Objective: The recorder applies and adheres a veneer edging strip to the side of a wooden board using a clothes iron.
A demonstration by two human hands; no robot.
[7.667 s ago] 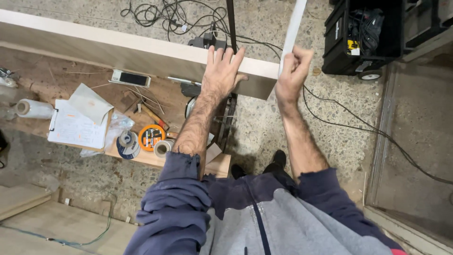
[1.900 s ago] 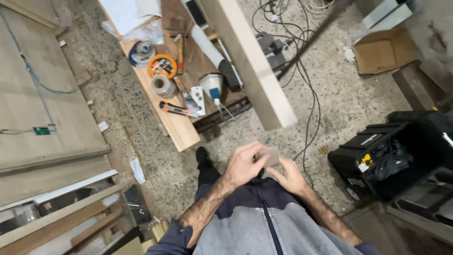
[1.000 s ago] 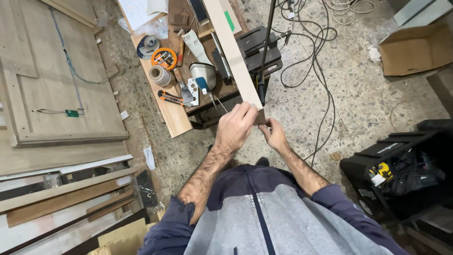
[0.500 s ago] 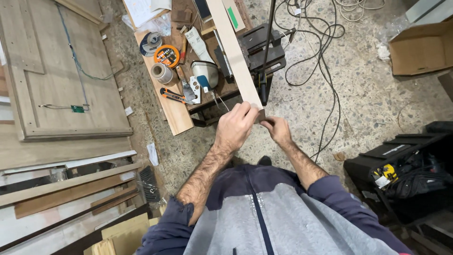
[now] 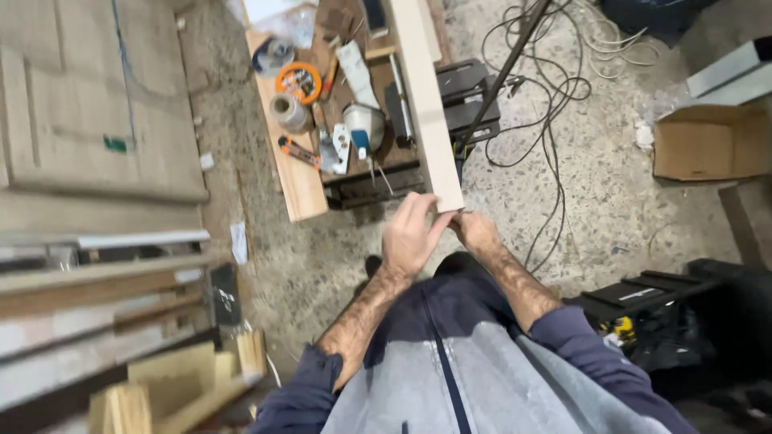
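Observation:
A long pale wooden board (image 5: pixel 424 96) runs away from me over a low workbench (image 5: pixel 299 173). Its near end sits just in front of my chest. My left hand (image 5: pixel 408 235) lies against that near end, fingers stretched up along the board's left edge. My right hand (image 5: pixel 473 229) is curled under the board's near right corner and grips it. Both forearms are bare, with dark blue sleeves pushed up.
The workbench carries an orange tape measure (image 5: pixel 298 81), a tape roll (image 5: pixel 285 107), a utility knife (image 5: pixel 299 151) and other tools. Black cables (image 5: pixel 555 96) trail over the speckled floor. A cardboard box (image 5: pixel 708 145) lies at right, a black toolbox (image 5: pixel 683 321) at lower right, and stacked wood panels (image 5: pixel 88 265) at left.
The view has swung and closed in on the bench. My hands stay at the board's near end; my left fingers have spread flatter against it.

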